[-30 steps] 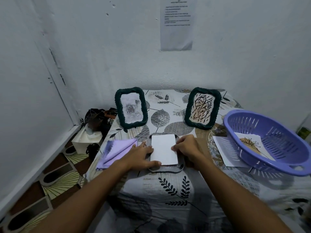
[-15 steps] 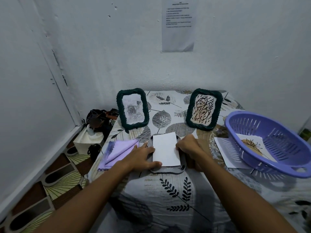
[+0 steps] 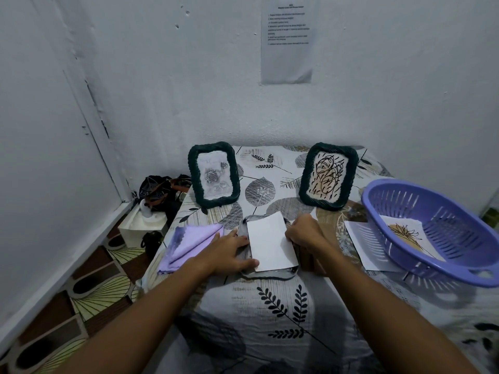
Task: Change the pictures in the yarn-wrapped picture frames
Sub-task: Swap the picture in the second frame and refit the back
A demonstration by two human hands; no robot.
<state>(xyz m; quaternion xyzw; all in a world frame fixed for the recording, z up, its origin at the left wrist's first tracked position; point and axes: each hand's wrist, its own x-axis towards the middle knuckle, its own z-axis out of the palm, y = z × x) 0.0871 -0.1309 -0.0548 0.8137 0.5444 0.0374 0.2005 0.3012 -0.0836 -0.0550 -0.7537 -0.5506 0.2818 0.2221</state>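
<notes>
so the grey yarn-wrapped frame [image 3: 266, 273] is lying face-down mid-table, left hand [image 3: 229, 251] flat pinning its edge while the right hand [image 3: 303, 232] pinches the white picture sheet [image 3: 268, 242] on it, and the two green frames [image 3: 213, 175] behind look untouched.

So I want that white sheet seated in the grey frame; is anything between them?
Nothing visible: the white sheet already lies on the grey frame, left hand and right hand at its edges.
</notes>
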